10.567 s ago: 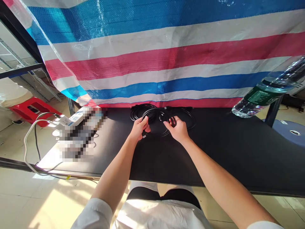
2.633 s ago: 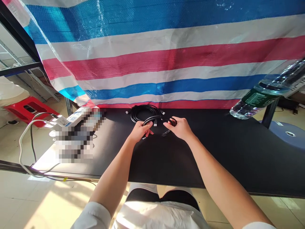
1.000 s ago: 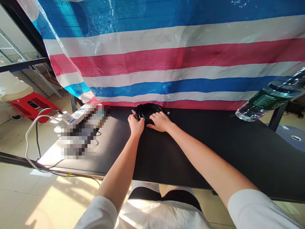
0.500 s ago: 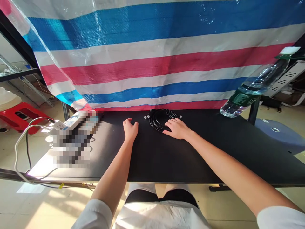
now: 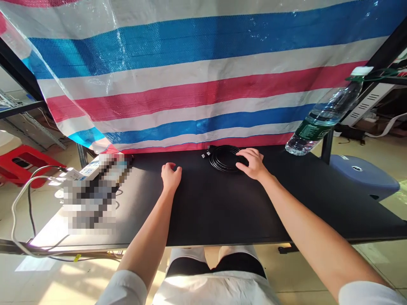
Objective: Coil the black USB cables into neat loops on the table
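Observation:
A coil of black cable (image 5: 219,163) with small metal-ended plugs lies on the black table (image 5: 203,207), near its back edge. My right hand (image 5: 252,163) is at the coil's right side, fingers bent over its rim; whether they grip the cable is hard to tell. Left of the coil, my left hand (image 5: 171,176) rests on the table, thumb and fingers curled with a gap between them, holding nothing.
A water bottle (image 5: 313,127) with a green label stands at the back right. A striped plastic sheet (image 5: 203,80) hangs behind the table. At the left are a power strip (image 5: 90,169) and a blurred patch. Blue stool (image 5: 362,173) right, red stool (image 5: 25,163) left.
My right hand has moved right with the coil, which has shifted a little to the right. The view has tilted slightly. My left hand stays almost in place.

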The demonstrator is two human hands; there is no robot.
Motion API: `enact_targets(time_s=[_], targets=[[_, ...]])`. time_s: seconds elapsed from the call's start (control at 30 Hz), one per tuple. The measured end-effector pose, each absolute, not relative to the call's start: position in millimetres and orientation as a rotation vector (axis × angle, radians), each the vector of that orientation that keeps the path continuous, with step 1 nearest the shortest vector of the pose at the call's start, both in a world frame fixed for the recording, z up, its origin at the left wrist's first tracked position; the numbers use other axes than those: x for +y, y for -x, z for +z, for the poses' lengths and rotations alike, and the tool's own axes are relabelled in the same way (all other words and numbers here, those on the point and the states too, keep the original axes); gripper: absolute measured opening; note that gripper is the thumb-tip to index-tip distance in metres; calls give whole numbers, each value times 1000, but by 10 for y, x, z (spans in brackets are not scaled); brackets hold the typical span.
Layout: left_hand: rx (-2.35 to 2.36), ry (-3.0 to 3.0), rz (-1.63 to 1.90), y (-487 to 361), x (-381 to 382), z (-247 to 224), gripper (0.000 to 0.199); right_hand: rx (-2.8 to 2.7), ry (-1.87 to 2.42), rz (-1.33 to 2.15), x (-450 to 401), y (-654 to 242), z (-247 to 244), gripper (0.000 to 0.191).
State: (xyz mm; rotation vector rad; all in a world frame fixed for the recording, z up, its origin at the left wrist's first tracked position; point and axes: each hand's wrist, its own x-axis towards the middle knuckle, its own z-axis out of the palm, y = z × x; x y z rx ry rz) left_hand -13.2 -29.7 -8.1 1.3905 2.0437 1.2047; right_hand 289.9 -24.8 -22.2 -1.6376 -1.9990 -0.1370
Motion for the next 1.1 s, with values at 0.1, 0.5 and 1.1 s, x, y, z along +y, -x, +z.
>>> enact_targets(time_s=[0.1,0.5,1.1], targets=[[2053,-1450,1126,118,-320,-40,8,-1506,1815,-105,-165,-2856,-217,32],[2228,-1595,429,55,-217,100,10,-1200,2087,130,-277,-2712,-258,18],[2125,-1642,625,168,-257,36,10,-833,1510,579,-201,-2778,-249,19]])
